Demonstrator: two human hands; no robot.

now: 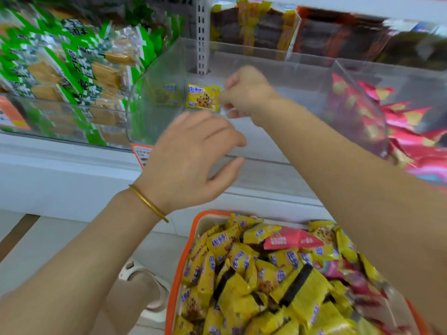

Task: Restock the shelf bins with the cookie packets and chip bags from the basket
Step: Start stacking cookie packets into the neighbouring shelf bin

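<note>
My right hand (244, 91) reaches into the clear middle shelf bin (266, 151) and pinches a yellow cookie packet (203, 97) by its right edge near the bin's back left. My left hand (191, 155) hovers at the bin's front rim, fingers relaxed and spread, holding nothing. Below, an orange-rimmed basket (180, 267) is heaped with yellow cookie packets (254, 281) and a few red and pink chip bags (290, 239).
The left bin holds green-and-white cracker packs (72, 68). The right bin holds red and pink chip bags (399, 131). Dark boxed snacks (266, 27) fill the upper shelf. A sandalled foot (145, 281) stands on the floor left of the basket.
</note>
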